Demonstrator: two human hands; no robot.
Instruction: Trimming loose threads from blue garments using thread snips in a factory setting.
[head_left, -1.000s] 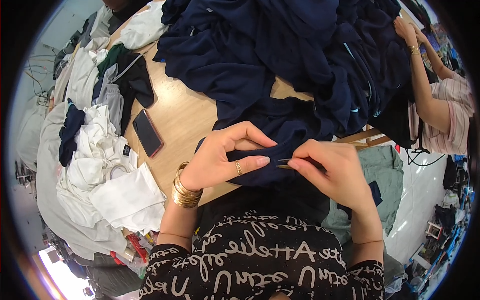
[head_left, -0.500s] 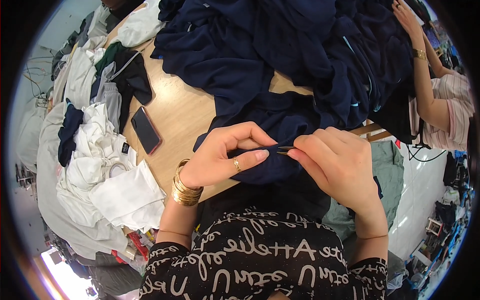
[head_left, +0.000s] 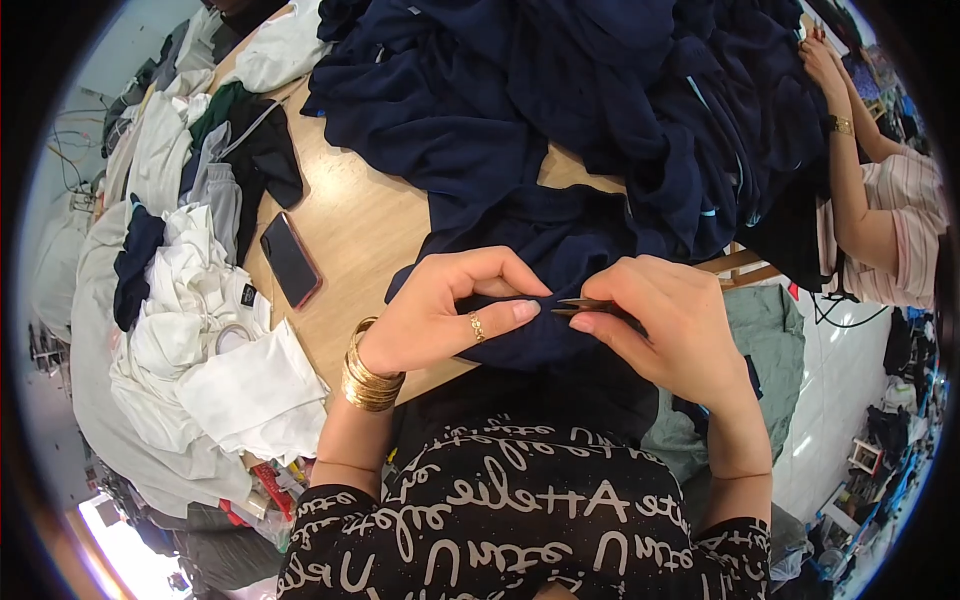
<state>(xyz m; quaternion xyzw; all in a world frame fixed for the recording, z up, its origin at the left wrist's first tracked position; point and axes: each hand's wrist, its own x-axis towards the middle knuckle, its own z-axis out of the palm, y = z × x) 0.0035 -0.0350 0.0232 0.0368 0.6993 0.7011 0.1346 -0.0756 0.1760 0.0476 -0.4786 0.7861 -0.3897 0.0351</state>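
Observation:
A navy garment lies bunched at the table's near edge. My left hand, with gold bangles at its wrist, pinches a fold of that cloth between thumb and fingers. Close to its fingertips, my right hand is closed around small dark thread snips. The tips of the snips point left and stand slightly apart, beside the pinched cloth. Most of the tool's body is hidden in my right palm.
A large navy garment pile covers the far side of the wooden table. A phone lies left, near white garments. At the far right are a co-worker's arms. Grey-green cloth hangs right.
The snips' blades show more and their tips have parted. My right hand has shifted slightly left and turned. My left hand keeps its pinch. The co-worker's hand has moved slightly.

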